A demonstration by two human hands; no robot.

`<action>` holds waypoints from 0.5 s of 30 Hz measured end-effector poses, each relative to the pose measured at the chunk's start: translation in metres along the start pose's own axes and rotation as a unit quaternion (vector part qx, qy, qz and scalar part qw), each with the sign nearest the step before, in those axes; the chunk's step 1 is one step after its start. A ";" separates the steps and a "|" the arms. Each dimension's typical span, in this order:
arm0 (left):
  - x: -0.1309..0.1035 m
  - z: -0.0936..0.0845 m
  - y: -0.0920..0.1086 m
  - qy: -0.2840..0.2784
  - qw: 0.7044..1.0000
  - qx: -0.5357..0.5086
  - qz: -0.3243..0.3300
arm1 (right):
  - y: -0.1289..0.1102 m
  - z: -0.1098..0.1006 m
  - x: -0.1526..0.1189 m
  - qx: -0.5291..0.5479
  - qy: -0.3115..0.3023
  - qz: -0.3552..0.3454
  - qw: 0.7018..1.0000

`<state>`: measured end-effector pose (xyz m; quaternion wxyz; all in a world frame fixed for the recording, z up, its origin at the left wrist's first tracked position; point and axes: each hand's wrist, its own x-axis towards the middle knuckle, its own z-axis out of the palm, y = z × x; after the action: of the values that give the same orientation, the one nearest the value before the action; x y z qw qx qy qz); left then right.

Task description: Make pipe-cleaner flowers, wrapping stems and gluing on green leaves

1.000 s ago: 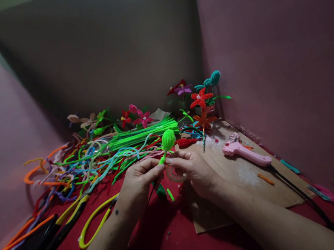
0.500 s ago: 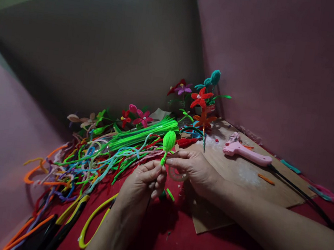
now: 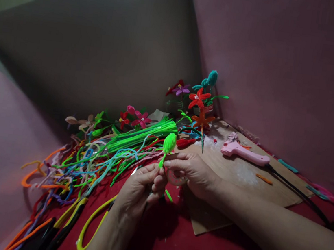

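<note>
A bright green pipe-cleaner flower bud point(image 3: 169, 143) stands upright on a short fuzzy stem between my hands. My left hand point(image 3: 144, 181) pinches the stem's lower end between thumb and forefinger, the other fingers curled beneath. From the other side, thumb and fingertips of my right hand point(image 3: 193, 171) close on the stem just under the bud. A pale see-through ring point(image 3: 176, 178) shows below my right fingers; whether it lies on the table or touches the hand I cannot tell. A short green pipe-cleaner scrap point(image 3: 169, 196) lies on the red surface under my hands.
Behind my left hand spreads a heap of coloured pipe cleaners point(image 3: 113, 155) with a green bundle point(image 3: 144, 134). Yellow-handled scissors point(image 3: 87, 229) lie near my left forearm. On a board point(image 3: 213, 213) rests a pink glue gun point(image 3: 245, 153) with a black cord. Finished flowers point(image 3: 199, 98) stand behind.
My right fingertips have shifted slightly down and inward along the stem, and the bud has turned a little and sits slightly lower. The whole view has shifted a little.
</note>
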<state>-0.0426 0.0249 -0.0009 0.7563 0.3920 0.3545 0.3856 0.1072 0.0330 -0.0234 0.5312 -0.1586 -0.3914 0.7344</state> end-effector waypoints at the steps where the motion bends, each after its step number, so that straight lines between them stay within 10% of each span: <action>1: 0.000 0.000 0.000 -0.001 1.000 -0.001 0.000 | -0.001 0.001 -0.001 0.002 -0.004 0.001 1.000; 15: -0.002 0.001 0.001 0.030 0.988 0.144 0.052 | 0.001 0.000 0.002 -0.026 0.046 -0.027 0.998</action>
<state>-0.0432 0.0234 0.0006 0.6595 0.5031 0.4083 0.3810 0.1055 0.0345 -0.0237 0.5641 -0.1949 -0.3896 0.7014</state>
